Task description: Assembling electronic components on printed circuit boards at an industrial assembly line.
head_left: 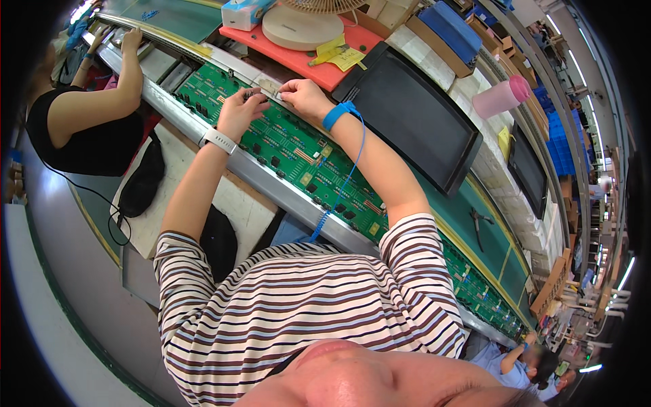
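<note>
Over a long row of green circuit boards (277, 139) my two hands are raised close together. My left hand (241, 114) has its fingers curled around small dark components (252, 97), too small to tell their exact kind. Beside it, my right hand (308, 100) has thumb and forefinger pinched together at the far edge of the boards; whatever sits between the fingertips is too small to make out. Black parts (274, 161) are seated along the boards' near side. A blue wrist strap (339, 115) circles my right wrist, its cord hanging across the boards.
Beyond the boards stand a red shelf (261, 42) with a fan, a black tray (413, 112), pliers (479, 227) and a pink bottle (502, 97). A metal rail (261, 175) borders the near side. Co-workers sit at far left (91, 129) and lower right (508, 359).
</note>
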A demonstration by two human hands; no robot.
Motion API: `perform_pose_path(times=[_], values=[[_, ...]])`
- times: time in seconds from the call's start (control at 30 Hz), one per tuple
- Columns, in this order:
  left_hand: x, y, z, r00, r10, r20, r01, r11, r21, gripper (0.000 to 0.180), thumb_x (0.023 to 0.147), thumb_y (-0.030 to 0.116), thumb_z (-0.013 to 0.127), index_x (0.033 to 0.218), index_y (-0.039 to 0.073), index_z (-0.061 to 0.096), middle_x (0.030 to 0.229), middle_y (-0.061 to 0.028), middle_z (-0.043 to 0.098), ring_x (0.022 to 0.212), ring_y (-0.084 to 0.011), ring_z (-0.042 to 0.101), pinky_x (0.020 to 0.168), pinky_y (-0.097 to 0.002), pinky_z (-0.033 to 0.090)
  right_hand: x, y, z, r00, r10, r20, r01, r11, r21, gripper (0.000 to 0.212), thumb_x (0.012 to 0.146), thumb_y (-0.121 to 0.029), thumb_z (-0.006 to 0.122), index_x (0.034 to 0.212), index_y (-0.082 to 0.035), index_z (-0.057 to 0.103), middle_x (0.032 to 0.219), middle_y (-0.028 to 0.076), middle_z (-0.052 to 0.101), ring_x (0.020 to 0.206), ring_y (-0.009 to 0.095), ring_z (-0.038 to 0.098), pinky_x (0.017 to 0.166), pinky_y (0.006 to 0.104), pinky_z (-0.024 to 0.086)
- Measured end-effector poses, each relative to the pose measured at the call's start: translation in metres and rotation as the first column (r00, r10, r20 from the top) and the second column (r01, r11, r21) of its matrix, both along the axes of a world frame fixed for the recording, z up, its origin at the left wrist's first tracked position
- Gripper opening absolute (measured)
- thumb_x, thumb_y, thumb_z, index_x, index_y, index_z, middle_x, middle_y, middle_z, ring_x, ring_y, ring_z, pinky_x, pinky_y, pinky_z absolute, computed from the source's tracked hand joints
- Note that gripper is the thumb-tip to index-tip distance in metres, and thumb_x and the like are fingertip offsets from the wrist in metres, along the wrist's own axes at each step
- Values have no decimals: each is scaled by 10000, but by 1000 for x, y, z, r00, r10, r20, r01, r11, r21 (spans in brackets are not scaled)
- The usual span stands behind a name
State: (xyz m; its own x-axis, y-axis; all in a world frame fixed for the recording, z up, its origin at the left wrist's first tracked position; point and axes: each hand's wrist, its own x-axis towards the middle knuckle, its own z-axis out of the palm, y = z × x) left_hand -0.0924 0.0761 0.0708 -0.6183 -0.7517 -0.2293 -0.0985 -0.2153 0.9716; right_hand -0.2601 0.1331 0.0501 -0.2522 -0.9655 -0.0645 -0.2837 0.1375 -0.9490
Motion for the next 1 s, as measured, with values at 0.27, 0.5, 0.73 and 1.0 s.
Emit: perform_pose_path(times=[0.27,0.5,0.73,1.0], values=[[22,-24,-2,907,305,289,62,584,-810,324,828,250,498,1057,22,528,792,-169,620,742,-287,608,694,-340,473,4,1,6,784,102,-612,-132,991,-4,212,687,-121,493,798,-84,670,803,162,618,786,302,590,737,398,456],[43,-42,-17,739,460,492,332,386,-861,295,849,261,439,1038,47,511,844,-155,624,835,-305,590,942,-497,285,12,-1,2,672,61,-738,-172,982,-75,190,702,-123,490,774,-92,664,848,179,585,794,320,578,718,413,463],[45,-42,-13,720,381,580,413,437,-799,289,850,271,428,1024,56,512,829,-150,629,813,-312,597,966,-509,248,31,-1,5,532,111,-840,-219,976,-10,178,752,-116,451,784,-51,613,838,161,578,783,313,579,701,402,471],[38,-14,-10,782,313,539,394,421,-817,236,835,248,441,938,59,540,766,-140,628,786,-302,599,953,-532,254,33,7,15,413,125,-902,-283,959,3,164,730,-106,462,737,-34,609,813,166,577,783,320,585,691,398,479]])
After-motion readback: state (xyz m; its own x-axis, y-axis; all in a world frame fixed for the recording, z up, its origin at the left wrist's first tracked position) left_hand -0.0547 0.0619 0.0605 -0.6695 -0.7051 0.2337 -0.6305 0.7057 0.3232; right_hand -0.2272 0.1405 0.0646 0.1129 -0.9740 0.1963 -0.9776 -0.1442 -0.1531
